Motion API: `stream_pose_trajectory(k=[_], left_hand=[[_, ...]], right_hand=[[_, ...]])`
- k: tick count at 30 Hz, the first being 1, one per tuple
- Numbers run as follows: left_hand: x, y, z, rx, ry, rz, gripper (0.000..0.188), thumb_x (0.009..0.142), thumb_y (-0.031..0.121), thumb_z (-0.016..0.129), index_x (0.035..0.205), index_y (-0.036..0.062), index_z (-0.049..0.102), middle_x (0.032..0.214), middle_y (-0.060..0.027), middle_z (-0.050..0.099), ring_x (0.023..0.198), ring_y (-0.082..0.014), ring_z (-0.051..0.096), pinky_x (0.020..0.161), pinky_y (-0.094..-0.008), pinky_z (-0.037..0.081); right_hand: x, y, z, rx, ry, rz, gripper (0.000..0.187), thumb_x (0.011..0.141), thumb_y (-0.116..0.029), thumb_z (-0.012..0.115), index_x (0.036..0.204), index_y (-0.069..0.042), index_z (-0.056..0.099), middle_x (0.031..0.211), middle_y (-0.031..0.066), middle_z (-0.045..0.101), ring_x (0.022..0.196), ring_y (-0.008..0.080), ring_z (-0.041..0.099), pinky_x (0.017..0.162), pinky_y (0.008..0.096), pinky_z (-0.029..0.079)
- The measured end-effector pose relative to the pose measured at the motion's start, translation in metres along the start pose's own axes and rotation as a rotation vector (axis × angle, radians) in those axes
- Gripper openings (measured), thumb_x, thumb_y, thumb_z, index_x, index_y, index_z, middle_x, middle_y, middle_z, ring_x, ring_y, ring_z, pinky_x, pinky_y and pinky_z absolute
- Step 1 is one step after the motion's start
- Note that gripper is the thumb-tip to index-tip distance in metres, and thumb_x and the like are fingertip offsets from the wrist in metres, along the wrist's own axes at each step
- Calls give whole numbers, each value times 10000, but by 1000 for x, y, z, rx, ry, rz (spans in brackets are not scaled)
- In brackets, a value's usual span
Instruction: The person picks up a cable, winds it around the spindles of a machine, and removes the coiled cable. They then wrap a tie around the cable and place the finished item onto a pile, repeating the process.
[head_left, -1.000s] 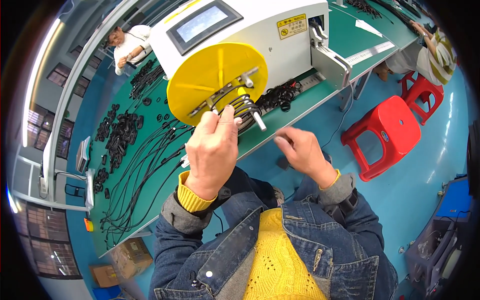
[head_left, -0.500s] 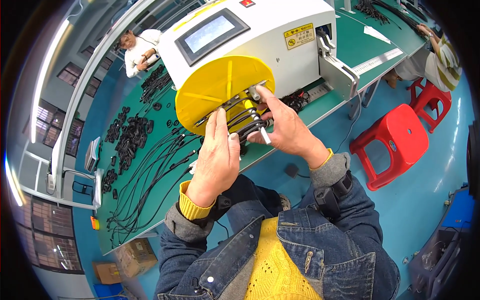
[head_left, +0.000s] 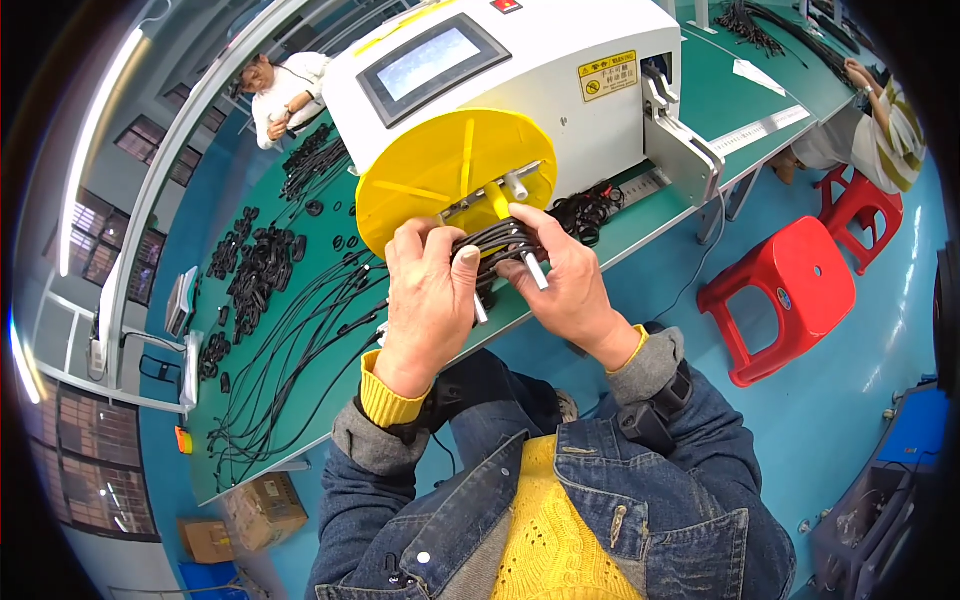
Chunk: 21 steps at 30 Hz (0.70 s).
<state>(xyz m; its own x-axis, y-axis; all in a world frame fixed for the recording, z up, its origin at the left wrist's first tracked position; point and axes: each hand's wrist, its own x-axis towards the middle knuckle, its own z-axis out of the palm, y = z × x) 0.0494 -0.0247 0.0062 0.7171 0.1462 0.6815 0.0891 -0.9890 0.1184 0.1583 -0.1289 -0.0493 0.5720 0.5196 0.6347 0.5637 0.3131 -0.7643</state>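
A coil of black cable (head_left: 497, 238) lies around two pale rods at the front of a round yellow disc (head_left: 415, 195) on a white winding machine (head_left: 540, 95). My left hand (head_left: 425, 300) grips the coil's left end with bent fingers, its thumb beside the left rod (head_left: 480, 311). With thumb and fingers, my right hand (head_left: 572, 295) holds the coil's right end next to the right rod (head_left: 536, 272). A short pale post (head_left: 515, 186) stands on the disc's metal slot above the coil. My fingers hide part of the coil.
Loose black cables (head_left: 290, 370) and heaps of small coils (head_left: 262, 265) lie on the green table (head_left: 330, 270) to the left. A red stool (head_left: 785, 295) stands at right. One person in white (head_left: 285, 95) is at far left; another (head_left: 885, 130) sits at far right.
My left fingers have gone from straight against the disc to bent round the coil. My right fingers have come down from the post onto the coil. Both hands have closed on it.
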Motion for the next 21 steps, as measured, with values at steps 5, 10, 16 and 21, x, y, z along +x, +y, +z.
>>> stream_pose_trajectory(k=[5, 10, 16, 21], left_hand=[[-4, 3, -5, -15, -79, -118, 191, 880, 172, 537, 958, 1, 570, 826, -151, 493, 727, -290, 515, 630, -343, 436], [-2, 5, -2, -248, -180, -236, 269, 898, 238, 520, 1021, 0, 536, 855, -168, 516, 778, -324, 529, 680, -370, 446], [7, 6, -10, -397, -372, -269, 315, 905, 239, 504, 1102, -4, 463, 825, -195, 557, 796, -381, 558, 690, -418, 458], [25, 5, -19, -317, -620, -268, 306, 912, 228, 470, 1094, -15, 433, 862, -238, 573, 788, -417, 566, 697, -457, 451]], right_hand=[[2, 3, -1, 110, -44, 87, 481, 746, 4, 678, 1173, 14, 458, 950, 140, 640, 839, 173, 642, 736, 279, 516], [0, 5, 2, 239, -66, 148, 462, 764, -5, 660, 1169, 28, 441, 953, 150, 638, 859, 176, 641, 733, 273, 514], [-2, 6, 6, 156, 7, 70, 383, 772, 12, 619, 1101, 29, 425, 875, 161, 642, 773, 203, 654, 656, 282, 515], [4, 15, 14, 30, 71, -30, 307, 766, -24, 623, 982, 14, 409, 753, 170, 625, 668, 293, 646, 569, 329, 498]])
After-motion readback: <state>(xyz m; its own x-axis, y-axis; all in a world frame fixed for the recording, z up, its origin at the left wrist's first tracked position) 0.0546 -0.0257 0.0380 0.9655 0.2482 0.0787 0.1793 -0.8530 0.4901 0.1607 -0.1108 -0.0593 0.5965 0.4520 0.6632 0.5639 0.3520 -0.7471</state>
